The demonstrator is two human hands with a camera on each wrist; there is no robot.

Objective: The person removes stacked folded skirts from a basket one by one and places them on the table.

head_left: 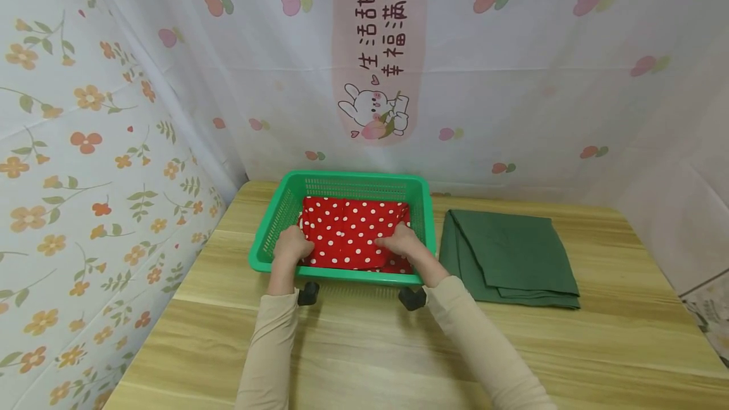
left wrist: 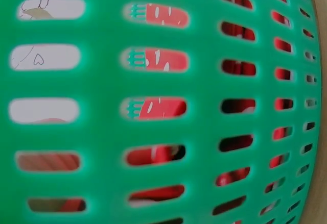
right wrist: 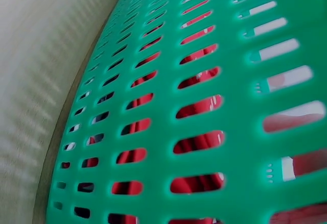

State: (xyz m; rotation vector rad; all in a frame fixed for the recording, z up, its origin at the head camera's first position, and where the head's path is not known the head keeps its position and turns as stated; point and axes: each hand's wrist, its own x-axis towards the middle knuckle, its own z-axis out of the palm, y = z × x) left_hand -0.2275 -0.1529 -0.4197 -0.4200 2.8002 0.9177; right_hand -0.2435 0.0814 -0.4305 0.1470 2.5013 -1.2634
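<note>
A folded red cloth with white polka dots [head_left: 353, 233] lies in a green plastic basket [head_left: 353, 176]. My left hand [head_left: 292, 247] grips the cloth's left edge, thumb on top. At the right edge, my right hand [head_left: 402, 242] holds the cloth the same way. Both hands reach in over the front rim, and their other fingers are hidden beside or under the fabric. In the left wrist view the slotted basket wall [left wrist: 104, 81] fills the picture, with red fabric behind its slots. The right wrist view also shows this wall [right wrist: 235, 132] up close, the hand mostly hidden.
To the right of the basket, a folded dark green cloth [head_left: 518, 252] lies flat on the wooden table [head_left: 364, 347]. A printed curtain [head_left: 484, 81] hangs behind the table's back edge, and a floral one [head_left: 85, 207] hangs along the left side.
</note>
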